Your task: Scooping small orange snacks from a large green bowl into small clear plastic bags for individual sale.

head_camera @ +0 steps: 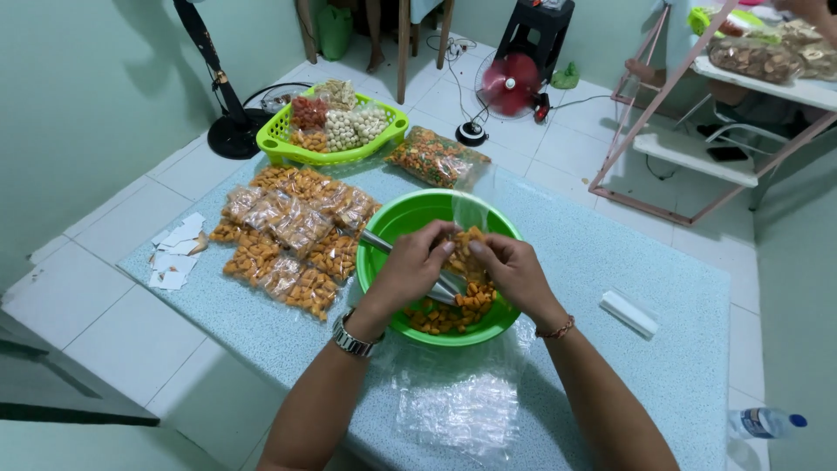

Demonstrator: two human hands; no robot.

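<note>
Over the green bowl (394, 228) on the bench (628, 262), the small clear bag (469, 240) stood upright between both hands, its long axis vertical, mouth up; the left hand (410, 266) and right hand (514, 270) met at it equally near, fingers (440, 253) closed, pinching its orange-snack-filled lower part, wrists angled inward

My left hand (417, 262) covers most of the metal scoop (410, 260). My fingers (488, 253) hide the lower part of the small clear bag (469, 240). The water bottle (765, 424) runs off the right edge, and the shelf's (767, 83) packets are blurred.
</note>
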